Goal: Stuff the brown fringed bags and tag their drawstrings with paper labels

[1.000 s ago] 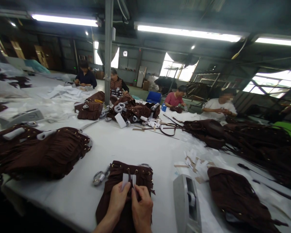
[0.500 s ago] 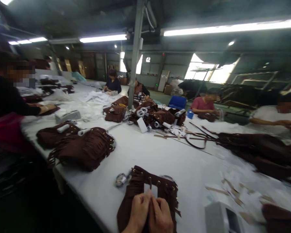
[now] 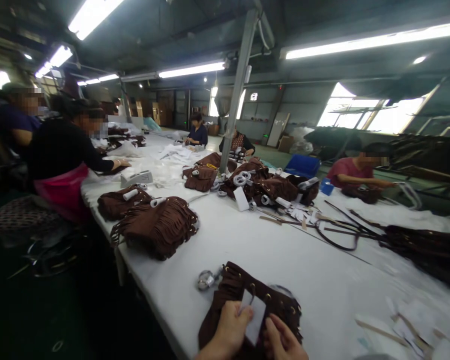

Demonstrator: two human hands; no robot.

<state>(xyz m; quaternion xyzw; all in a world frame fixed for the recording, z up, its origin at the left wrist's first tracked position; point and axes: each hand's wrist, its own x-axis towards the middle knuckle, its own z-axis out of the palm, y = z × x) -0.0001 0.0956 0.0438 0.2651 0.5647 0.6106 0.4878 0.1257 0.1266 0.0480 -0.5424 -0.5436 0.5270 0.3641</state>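
Note:
A dark brown fringed bag [image 3: 217, 305] with gold eyelets along its top edge lies on the white table in front of me. A white tag [image 3: 255, 320] hangs against its front from a dark cord through the eyelet band. My left hand [image 3: 232, 325] pinches the tag's left edge between thumb and fingers. Just right of the tag is my right hand [image 3: 285, 340], its fingertips drawn together over the bag; what they hold, if anything, I cannot make out. By the bag's upper left corner rests a wrapped metal ring or chain piece [image 3: 206, 280].
Finished-looking brown fringed bags [image 3: 161, 225] lie to the left, with a bag pile [image 3: 262, 182] around a metal post [image 3: 240, 90]. Straps [image 3: 337, 240] and paper scraps [image 3: 412, 325] lie on the right. Co-workers, one in a pink apron [image 3: 63, 185], work around the table.
The view has swung left, so things sit farther right. My hands, together at the tag before, are now apart; the left keeps the tag, which is more uncovered and tilted.

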